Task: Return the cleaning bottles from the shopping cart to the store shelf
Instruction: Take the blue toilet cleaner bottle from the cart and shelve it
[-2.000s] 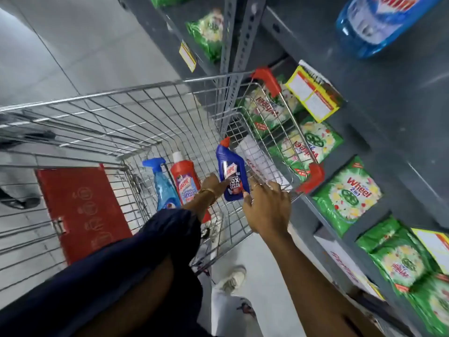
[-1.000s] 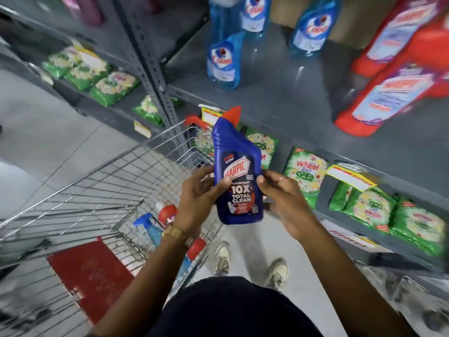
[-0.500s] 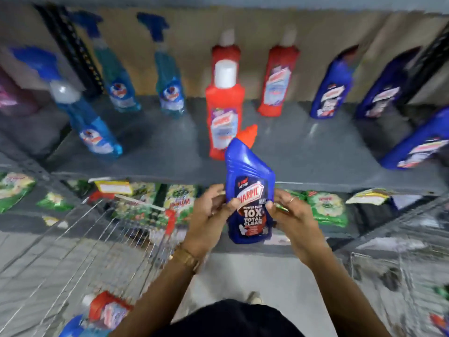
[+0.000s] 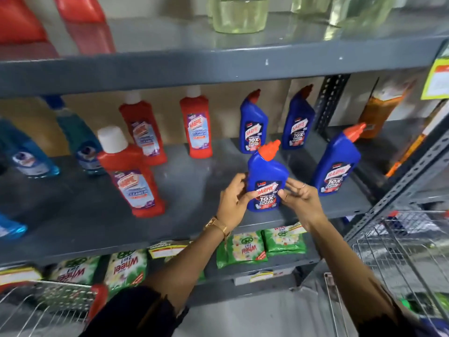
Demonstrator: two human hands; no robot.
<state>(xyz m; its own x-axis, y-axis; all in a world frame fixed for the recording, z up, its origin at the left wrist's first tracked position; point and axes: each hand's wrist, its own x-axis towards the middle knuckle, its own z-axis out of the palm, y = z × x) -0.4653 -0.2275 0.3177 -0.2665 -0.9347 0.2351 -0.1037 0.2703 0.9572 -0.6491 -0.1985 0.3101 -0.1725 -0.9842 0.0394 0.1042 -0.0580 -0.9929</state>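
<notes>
Grey store shelf (image 4: 73, 215): red and blue Harpic bottles standing, front area open. Shopping cart (image 4: 48, 302) corner at lower left; contents not visible, so remaining count unknown. Blue Harpic toilet-cleaner bottle (image 4: 266, 183) upright at the shelf's front edge, base probably touching down. Left hand (image 4: 234, 199) and right hand (image 4: 300, 198) clasp its sides. Placement nearly complete; release pending.

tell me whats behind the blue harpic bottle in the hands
Behind the held blue bottle on the grey shelf, a matching blue bottle stands at the back, another to its right. The held bottle's cap covers the nearer one's base; left hand and right hand hide its own lower edges.
</notes>
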